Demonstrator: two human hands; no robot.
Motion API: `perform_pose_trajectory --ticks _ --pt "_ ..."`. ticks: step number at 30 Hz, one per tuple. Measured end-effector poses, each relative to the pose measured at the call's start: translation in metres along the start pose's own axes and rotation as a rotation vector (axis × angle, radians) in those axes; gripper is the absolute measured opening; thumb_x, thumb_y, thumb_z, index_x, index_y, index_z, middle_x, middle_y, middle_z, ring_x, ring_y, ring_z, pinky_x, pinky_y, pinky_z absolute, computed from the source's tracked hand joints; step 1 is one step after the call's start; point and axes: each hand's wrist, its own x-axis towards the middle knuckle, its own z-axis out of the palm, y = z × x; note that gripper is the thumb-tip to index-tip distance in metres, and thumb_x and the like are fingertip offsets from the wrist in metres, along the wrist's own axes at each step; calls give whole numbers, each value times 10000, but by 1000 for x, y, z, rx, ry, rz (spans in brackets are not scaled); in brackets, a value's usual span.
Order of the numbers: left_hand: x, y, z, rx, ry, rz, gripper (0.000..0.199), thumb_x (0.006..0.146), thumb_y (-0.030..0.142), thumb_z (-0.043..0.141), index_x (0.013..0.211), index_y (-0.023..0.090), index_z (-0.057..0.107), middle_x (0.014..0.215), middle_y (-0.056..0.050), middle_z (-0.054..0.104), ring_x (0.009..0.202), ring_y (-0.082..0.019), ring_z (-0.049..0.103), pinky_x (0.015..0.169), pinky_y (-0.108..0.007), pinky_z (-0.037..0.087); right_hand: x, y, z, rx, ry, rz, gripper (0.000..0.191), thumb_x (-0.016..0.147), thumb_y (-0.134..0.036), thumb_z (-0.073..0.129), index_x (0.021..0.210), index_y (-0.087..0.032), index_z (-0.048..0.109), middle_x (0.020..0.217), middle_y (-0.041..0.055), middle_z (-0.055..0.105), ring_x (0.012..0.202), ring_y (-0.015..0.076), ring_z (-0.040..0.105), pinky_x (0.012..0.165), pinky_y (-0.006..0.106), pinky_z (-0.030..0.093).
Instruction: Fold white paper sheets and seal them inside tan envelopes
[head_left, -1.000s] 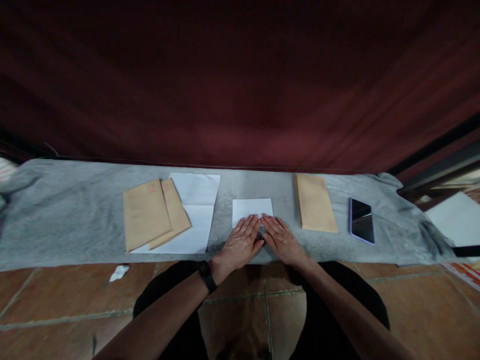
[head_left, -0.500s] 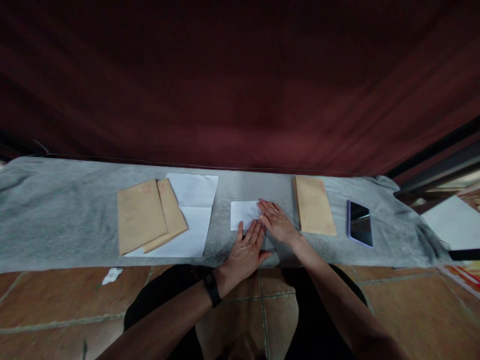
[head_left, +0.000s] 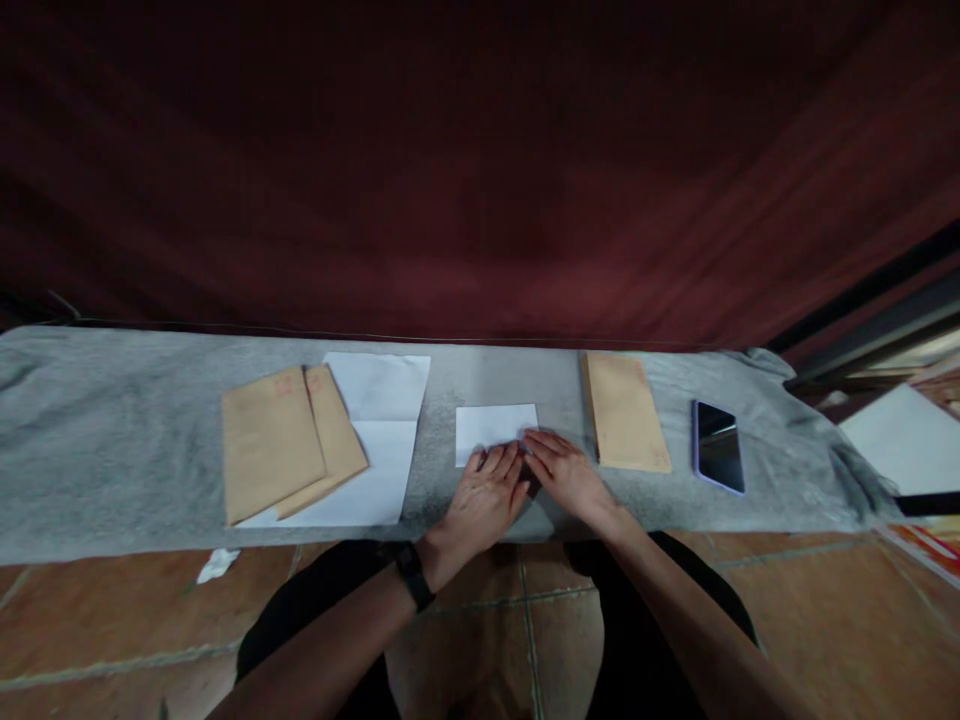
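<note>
A small folded sheet of white paper [head_left: 491,425] lies flat on the grey cloth in front of me. My left hand [head_left: 484,495], with a black watch on the wrist, rests palm down at the paper's lower edge, fingers stretched forward. From the right, my right hand [head_left: 566,475] lays its fingertips over the paper's lower right corner. The fingertips of both hands nearly meet there, and they hide that corner. Neither hand appears to grip the paper.
To the left, two brown envelopes [head_left: 274,440] overlap a larger creased white sheet [head_left: 386,450]. A stack of brown envelopes [head_left: 628,410] lies to the right, beside a phone [head_left: 718,447]. The grey cloth [head_left: 112,440] covers the narrow surface, with a dark red curtain [head_left: 480,200] behind.
My right hand has drawn back from the paper's right side toward its lower corner, baring more of the sheet. My left fingers are less spread. The view has shifted slightly.
</note>
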Motion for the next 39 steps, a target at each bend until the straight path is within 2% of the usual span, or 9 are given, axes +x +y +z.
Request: perform_pose_trajectory --ticks 6,8,12,16,19,23,30,34,39 --pt "25 0 -4 -51 -20 -86 502 1048 330 276 1426 119 529 1476 -128 563 1329 -284 531 1104 -483 396 -12 6 -2 18 -9 -20 416 1007 -193 410 1360 -180 630 1405 96 627 1289 212 590 1133 406 470" --pt "33 0 -2 -80 -33 -78 505 1058 337 256 1433 126 521 1503 -110 538 1374 -256 496 1140 -452 371 -13 5 -4 12 -23 -35 387 993 -177 428 1296 -181 669 1370 106 649 1269 217 603 1115 408 484" --pt "45 -3 5 -146 -75 43 518 1075 366 216 1495 166 444 1572 -61 459 1474 -175 375 1222 -392 272 -17 2 -13 13 -45 -78 289 992 -191 467 1134 -175 718 1247 111 706 1206 225 636 1066 385 511" --pt "53 -7 13 -137 -99 25 556 1074 434 197 1519 176 409 1602 -59 408 1499 -168 330 1244 -399 237 -20 0 -22 35 -77 -90 278 1015 -206 454 1092 -181 719 1128 99 740 1110 216 672 998 364 541" --pt "56 -10 17 -102 -95 -14 551 1072 433 201 1514 191 423 1614 -47 387 1514 -184 299 1257 -433 216 -20 -1 -27 60 -87 -111 276 1010 -204 466 1127 -191 715 1145 90 739 1118 213 668 998 362 544" --pt "53 -13 19 -32 -56 -94 533 1065 413 240 1529 209 408 1626 -34 363 1533 -214 255 1271 -477 183 -20 3 -27 80 -59 -143 326 1007 -208 471 1265 -199 669 1305 90 684 1199 216 637 1060 391 518" --pt "32 -9 20 38 -21 -183 530 1047 359 324 1566 254 334 1651 -34 307 1548 -254 204 1262 -576 147 -25 15 -7 -43 24 84 476 1048 -308 395 1476 -124 490 1506 152 520 1389 280 494 1154 491 424" --pt "24 -5 22 49 -13 -221 531 1044 366 334 1569 287 322 1653 -28 298 1551 -286 186 1227 -680 104 -26 13 6 -123 -3 81 554 1055 -382 385 1533 -104 400 1598 152 387 1484 297 356 1218 523 308" --pt "19 -1 24 48 17 -227 540 1043 362 337 1577 284 304 1657 -39 284 1555 -301 161 1208 -717 74 -26 13 11 -160 -10 77 586 1061 -426 350 1549 -102 371 1611 157 358 1501 285 323 1233 517 267"
